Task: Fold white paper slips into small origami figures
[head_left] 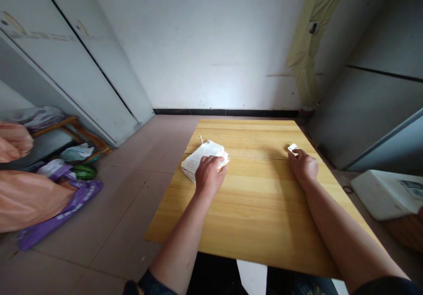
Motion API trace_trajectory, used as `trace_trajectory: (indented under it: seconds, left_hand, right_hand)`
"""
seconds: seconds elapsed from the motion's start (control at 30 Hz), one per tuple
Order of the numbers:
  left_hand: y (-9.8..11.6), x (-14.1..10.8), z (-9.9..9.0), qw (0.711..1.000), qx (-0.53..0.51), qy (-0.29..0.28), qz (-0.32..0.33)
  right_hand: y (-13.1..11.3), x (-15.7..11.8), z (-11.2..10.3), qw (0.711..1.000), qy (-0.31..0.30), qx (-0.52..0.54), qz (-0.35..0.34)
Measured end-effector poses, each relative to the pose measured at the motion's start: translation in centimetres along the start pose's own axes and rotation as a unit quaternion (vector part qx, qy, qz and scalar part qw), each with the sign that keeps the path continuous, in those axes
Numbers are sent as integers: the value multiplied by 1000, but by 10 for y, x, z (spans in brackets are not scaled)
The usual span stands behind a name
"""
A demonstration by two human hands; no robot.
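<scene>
While the left hand [209, 174] is resting on the near right part of the papers [197, 154], which are lying in an uneven stack on the left of the counter [251, 215], the right hand [304, 167] is pinching a card [292, 147] toward the right edge. Whether the left hand is clamping any papers, the view is leaving unclear. A white box [386, 193] is sitting past that edge.

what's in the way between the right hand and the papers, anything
Nothing visible stands between the right hand and the papers, only tabletop; the left hand covers part of their near side.
</scene>
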State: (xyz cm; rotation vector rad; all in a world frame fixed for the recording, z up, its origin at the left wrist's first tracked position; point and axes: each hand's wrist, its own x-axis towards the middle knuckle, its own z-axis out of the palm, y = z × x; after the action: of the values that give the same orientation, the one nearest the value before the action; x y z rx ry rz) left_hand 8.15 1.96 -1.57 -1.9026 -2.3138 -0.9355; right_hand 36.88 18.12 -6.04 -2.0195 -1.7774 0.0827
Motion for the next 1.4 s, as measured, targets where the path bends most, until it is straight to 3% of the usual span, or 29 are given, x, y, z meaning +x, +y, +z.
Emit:
trace_trajectory:
  seconds: [0.13, 0.3, 0.47, 0.57, 0.73, 0.8, 0.9, 1.0, 1.13, 1.23, 1.4]
  left_hand:
    - [-26, 6, -19, 984, 154, -71, -55]
    - [-45, 6, -20, 980, 147, -114, -69]
    - [-56, 6, -27, 988, 63, -121, -71]
    - [-60, 5, -30, 988, 67, -120, -74]
    - [-62, 1, -25, 986, 115, -46, -110]
    - [-61, -2, -22, 992, 96, 31, -82]
    - [-55, -6, -21, 986, 25, 161, 44]
    - [-41, -9, -20, 962, -51, 209, 166]
    - [-19, -16, -6, 950, -86, 175, 243]
    - [-12, -23, 13, 949, -107, 119, 271]
    - [-17, -30, 37, 966, -85, 10, 243]
  right_hand:
    - [-16, -19, 0, 996, 10, 33, -77]
    - [-43, -42, -3, 980, 8, 82, -181]
    - [-60, -61, -6, 956, -13, 132, -260]
    - [-68, -70, -9, 941, -25, 159, -298]
    - [-78, -84, -12, 925, -38, 183, -331]
    - [-80, -88, -13, 918, -47, 195, -341]
    - [-81, -91, -14, 911, -59, 228, -337]
    - [-80, -90, -19, 890, -57, 270, -364]
    - [-74, -91, -24, 830, -43, 252, -495]
    - [-62, -93, -23, 809, -31, 215, -546]
    - [-42, -101, -20, 787, -39, 176, -591]
